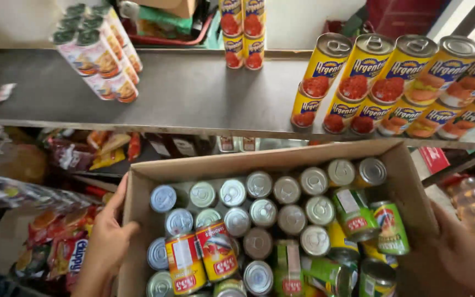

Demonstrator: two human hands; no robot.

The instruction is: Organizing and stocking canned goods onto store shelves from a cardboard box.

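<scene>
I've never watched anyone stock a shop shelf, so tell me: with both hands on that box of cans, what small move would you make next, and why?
Probably free the right hand and lift one can out, perhaps the red and yellow can lying on top. Both hands, the left hand too, only grip the cardboard box walls, and the shelf has bare room between its can stacks.

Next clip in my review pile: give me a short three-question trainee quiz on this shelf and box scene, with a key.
1. True or false: the left hand grips the wall of the cardboard box.
2. How are the yellow cans on the shelf arranged? A) one layer B) two layers C) lying flat
3. Fill in: the green-labelled cans lie toward the box's ____ side, near the right hand.

Key: 1 true; 2 B; 3 right.
</scene>
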